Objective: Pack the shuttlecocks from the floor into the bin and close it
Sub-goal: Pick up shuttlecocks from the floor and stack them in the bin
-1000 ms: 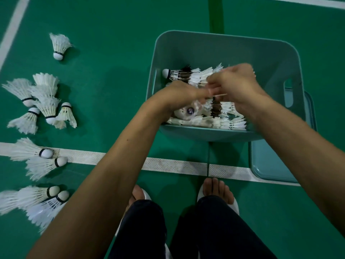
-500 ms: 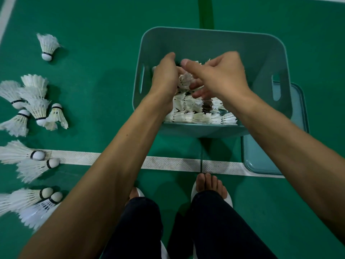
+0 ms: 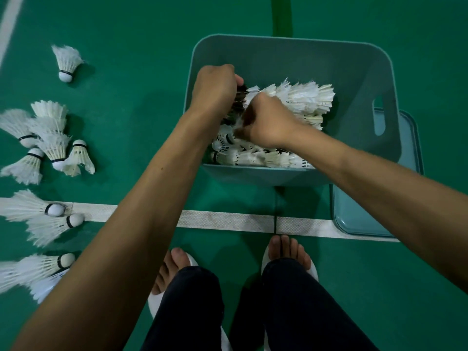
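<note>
Nearest me, my feet (image 3: 286, 252) stand in white sandals just short of the white line (image 3: 228, 220). To the left, loose shuttlecocks (image 3: 54, 148) lie scattered on the green floor (image 3: 131, 72), some across the line, one apart at the far left. To the right, the lid (image 3: 359, 211) lies flat on the floor, partly under the bin (image 3: 253, 176). Both forearms reach forward and converge over the bin's left half. My right hand (image 3: 268, 120) sits lower and nearer, wrist bent, knuckles up, clenched into the pile (image 3: 304, 97) of white shuttlecocks inside, its fingertips buried in the feathers. My left hand (image 3: 215, 84) is just beyond it by the bin's left wall, fingers curled down and grasping the dark-feathered end of that same pile. The hands nearly touch. The pile fills the bin floor, feathers fanning toward the right wall.
</note>
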A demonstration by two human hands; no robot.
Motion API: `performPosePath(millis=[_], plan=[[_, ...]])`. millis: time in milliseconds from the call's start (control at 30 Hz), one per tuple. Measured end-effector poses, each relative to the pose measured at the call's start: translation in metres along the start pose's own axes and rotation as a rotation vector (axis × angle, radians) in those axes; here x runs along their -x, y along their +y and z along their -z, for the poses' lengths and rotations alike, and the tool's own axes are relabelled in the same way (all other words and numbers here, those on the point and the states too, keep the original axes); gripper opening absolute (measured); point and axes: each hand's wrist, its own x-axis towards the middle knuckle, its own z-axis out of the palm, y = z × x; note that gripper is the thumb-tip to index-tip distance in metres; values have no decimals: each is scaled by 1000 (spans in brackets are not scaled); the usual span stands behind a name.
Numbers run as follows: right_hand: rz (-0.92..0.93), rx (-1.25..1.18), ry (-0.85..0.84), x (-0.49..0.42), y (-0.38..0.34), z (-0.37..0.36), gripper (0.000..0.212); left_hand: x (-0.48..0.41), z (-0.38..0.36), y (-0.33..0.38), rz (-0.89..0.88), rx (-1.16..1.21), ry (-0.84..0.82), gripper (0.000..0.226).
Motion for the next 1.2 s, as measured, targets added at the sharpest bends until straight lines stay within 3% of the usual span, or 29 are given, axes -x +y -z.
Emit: performPosePath(millis=[167,300,400,500,600,767,967,1200], plan=[[229,341,-138,-21,-24,-40,26,-8,1,-4,18,26,-7,44],[301,522,23,-29,-25,-41,22,-13,2,-8,10,13,-21,48],[157,369,56,-36,-16,-39,12,-12,2,-10,9,33,-20,42],[-62,-55,43,-32,-1,-25,12,-11,3,-17,-73,-30,-8,26],[-328,-530,-28,-17,16,-5,11,-1,4,-24,-204,-275,-69,28],[-546,-884,-228,-23,29,6,23,5,-3,-35,-388,-840,-168,36],[-539,-868,-263,-38,24,2,11,5,-3,-41,-420,-1122,-208,36],[-375,-571,-178,-22,26,7,30,3,-5,-46,-360,-1326,-349,35]])
